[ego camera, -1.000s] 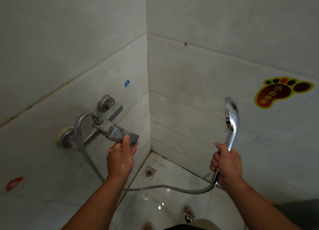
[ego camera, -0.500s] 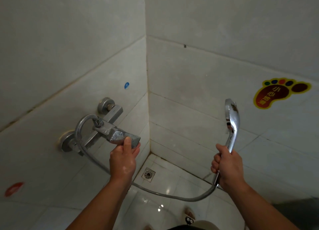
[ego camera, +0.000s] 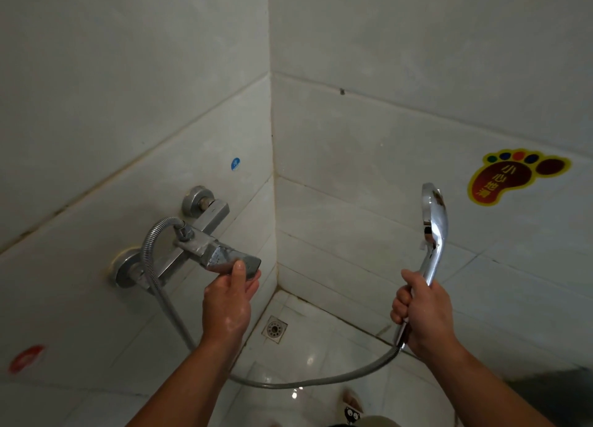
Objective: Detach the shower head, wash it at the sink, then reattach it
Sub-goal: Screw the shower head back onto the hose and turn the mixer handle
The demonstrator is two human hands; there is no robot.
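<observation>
The chrome hand-held shower head [ego camera: 434, 221] stands upright in the right hand [ego camera: 423, 311] – fingers wrapped round its handle, face turned left. The left hand [ego camera: 229, 301] grips the grey metal mixer lever [ego camera: 231, 259], thumb on top, well apart.

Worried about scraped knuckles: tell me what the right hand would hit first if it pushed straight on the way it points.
Likely the bare tiled wall ahead, left of the foot sticker; nothing else shows between. The right hand grips the shower head; depth is hard to judge.
</observation>
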